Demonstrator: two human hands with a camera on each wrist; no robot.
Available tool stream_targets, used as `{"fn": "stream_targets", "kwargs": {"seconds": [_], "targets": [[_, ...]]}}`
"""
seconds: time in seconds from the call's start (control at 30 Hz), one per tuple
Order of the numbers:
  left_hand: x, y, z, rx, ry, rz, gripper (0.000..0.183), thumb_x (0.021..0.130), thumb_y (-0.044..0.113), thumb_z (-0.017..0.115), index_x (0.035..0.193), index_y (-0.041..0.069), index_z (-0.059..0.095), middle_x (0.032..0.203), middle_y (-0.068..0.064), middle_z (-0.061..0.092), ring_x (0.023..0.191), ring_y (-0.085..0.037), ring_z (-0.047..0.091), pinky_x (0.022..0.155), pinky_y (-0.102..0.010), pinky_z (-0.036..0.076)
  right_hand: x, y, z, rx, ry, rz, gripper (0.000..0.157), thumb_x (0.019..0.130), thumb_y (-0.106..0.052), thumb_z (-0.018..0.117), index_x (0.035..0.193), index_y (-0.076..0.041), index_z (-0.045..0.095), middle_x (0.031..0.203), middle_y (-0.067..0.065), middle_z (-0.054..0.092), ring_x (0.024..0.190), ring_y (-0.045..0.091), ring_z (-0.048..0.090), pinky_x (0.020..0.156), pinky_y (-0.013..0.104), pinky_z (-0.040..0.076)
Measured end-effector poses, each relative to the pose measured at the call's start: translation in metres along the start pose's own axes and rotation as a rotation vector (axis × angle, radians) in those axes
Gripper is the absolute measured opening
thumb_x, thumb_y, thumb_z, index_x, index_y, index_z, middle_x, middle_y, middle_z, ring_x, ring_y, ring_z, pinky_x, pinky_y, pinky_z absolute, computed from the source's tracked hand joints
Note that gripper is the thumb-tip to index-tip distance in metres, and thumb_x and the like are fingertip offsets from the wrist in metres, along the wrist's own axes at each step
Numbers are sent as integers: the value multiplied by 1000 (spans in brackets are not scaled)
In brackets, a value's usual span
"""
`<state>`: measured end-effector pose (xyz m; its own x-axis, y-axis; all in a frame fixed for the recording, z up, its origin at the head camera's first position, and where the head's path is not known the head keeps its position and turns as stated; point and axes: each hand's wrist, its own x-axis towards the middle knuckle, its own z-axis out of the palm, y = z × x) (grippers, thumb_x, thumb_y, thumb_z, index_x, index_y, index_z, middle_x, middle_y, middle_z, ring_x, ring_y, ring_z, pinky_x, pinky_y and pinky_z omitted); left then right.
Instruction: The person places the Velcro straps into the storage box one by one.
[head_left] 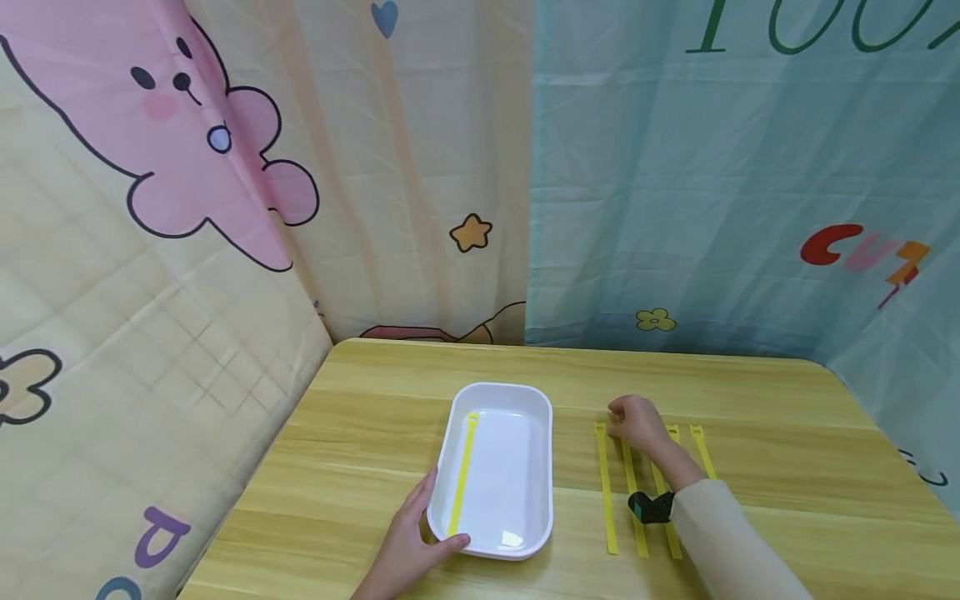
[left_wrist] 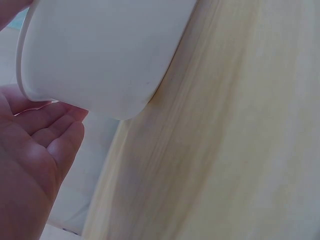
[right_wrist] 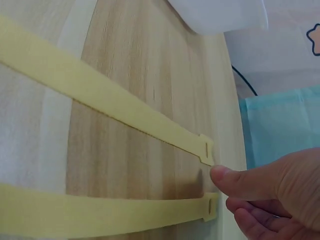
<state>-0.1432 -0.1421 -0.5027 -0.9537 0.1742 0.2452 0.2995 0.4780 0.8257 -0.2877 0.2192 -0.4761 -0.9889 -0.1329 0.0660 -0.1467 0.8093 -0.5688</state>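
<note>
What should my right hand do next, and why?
Probably the right hand should pinch the leftmost strip on the table by its slotted end: the thumb is close beside it, while the white tray holds only one yellow strip.

High head view, close wrist views

We see a smooth, glossy white plastic tray (head_left: 517, 467), matt yellow fabric-like strips (head_left: 606, 492), a smooth wood-grained tabletop (head_left: 375, 417) with slight sheen, creased cloth hangings (head_left: 675, 167) and a matt cloth sleeve (head_left: 735, 542).
</note>
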Motion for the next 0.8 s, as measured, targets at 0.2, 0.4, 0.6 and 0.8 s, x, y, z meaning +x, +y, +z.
{"fn": "stream_targets", "kwargs": {"seconds": [0.2, 0.4, 0.6, 0.8], "targets": [[0, 1, 0, 3, -2, 8, 98, 71, 42, 77, 144, 1, 25, 143, -20, 31, 129, -39, 29, 98, -59, 26, -3, 2, -2, -34, -10, -29, 31, 72, 6, 71, 101, 13, 63, 99, 25, 62, 94, 38, 57, 80, 48, 48], [-1, 0, -1, 0, -1, 3, 98, 71, 41, 77, 144, 2, 25, 143, -20, 30, 129, -40, 28, 98, -60, 26, -4, -3, -2, -11, -15, -3, 32, 74, 6, 70, 105, 13, 61, 102, 25, 61, 96, 38, 57, 81, 47, 48], [-1, 0, -1, 12, 6, -11, 99, 70, 43, 77, 144, 2, 25, 143, -19, 31, 129, -39, 28, 98, -60, 26, 1, -13, -1, 37, -37, -3, 31, 77, 4, 69, 106, 13, 61, 103, 24, 62, 95, 36, 57, 81, 46, 49], [-1, 0, -1, 33, -14, -7, 99, 71, 45, 76, 144, 1, 24, 143, -21, 30, 128, -42, 29, 96, -62, 27, 2, -9, 7, 25, -44, 4, 28, 75, 3, 72, 100, 11, 63, 93, 17, 64, 85, 29, 59, 76, 42, 50]]}}
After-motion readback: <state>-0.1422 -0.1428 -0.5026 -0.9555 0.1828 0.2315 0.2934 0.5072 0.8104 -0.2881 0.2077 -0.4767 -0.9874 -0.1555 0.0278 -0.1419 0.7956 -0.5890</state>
